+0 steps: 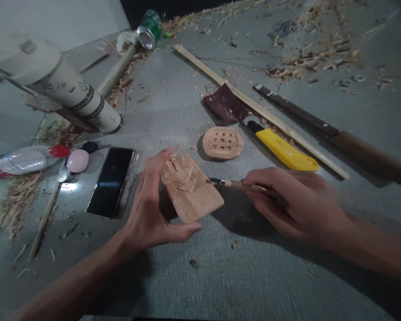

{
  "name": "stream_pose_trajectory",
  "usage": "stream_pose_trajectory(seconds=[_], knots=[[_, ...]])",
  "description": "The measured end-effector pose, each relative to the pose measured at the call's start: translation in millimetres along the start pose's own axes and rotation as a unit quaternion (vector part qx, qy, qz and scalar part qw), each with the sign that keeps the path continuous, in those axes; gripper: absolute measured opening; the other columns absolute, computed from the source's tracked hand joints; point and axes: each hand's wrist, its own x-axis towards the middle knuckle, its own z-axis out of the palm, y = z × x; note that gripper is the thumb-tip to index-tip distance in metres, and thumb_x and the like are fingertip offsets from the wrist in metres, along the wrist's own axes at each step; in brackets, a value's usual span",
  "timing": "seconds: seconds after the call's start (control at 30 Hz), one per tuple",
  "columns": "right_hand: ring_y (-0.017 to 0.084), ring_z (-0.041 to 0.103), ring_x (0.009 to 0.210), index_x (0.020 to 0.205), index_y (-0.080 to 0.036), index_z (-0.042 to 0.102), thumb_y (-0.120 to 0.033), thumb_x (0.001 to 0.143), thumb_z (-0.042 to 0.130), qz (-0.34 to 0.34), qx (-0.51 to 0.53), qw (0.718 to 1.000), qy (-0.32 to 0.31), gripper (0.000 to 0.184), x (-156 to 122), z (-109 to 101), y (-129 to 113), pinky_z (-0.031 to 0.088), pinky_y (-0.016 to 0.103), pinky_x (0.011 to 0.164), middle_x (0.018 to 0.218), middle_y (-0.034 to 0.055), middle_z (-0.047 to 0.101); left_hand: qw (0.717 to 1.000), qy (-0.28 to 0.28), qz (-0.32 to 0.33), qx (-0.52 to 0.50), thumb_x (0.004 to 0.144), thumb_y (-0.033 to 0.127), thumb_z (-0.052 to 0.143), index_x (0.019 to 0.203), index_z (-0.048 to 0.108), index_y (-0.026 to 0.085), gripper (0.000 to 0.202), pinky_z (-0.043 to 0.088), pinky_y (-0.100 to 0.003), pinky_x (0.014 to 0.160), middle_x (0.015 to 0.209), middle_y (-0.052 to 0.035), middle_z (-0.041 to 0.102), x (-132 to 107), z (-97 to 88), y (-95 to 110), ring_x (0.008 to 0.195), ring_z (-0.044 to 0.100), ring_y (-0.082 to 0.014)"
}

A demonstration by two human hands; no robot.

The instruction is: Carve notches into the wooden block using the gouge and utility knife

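Note:
My left hand [153, 205] grips a flat, roughly carved wooden block [194, 191] by its edges, thumb at the near edge and fingers at the far left. Shallow cuts and wood slivers mark the upper face of the block. In my right hand [294, 203] is a slim carving knife [234, 183] with a wooden handle and a metal collar. Its tip meets the right edge of the block. Just beyond the block lies an oval wooden piece [222, 142] with rows of square holes.
Right of the oval piece lie a yellow utility knife [284, 149], dark red sandpaper [225, 104], a long wooden stick [263, 111] and a file [297, 109]. At left are a phone [110, 183], a hammer [50, 205], a bottle [23, 159] and a white cylinder [83, 96]. Wood shavings [314, 62] litter the back.

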Motion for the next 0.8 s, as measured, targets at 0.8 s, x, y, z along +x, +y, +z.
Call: stream_pose_trajectory(seconds=[0.8], knots=[[0.012,0.053,0.056,0.098,-0.022,0.062,-0.024,0.110,0.054,-0.023,-0.026,0.999,-0.020,0.015,-0.8,3.4,2.4,0.037,0.029,0.054,0.070,-0.0027,0.063,0.988,-0.086,0.128,-0.014,0.079,0.050,0.096,0.173,0.029,0.020,0.119,0.052,-0.070,0.116,0.159,-0.0255,0.052,5.5,-1.7,11.9,0.148,0.053,-0.0475]])
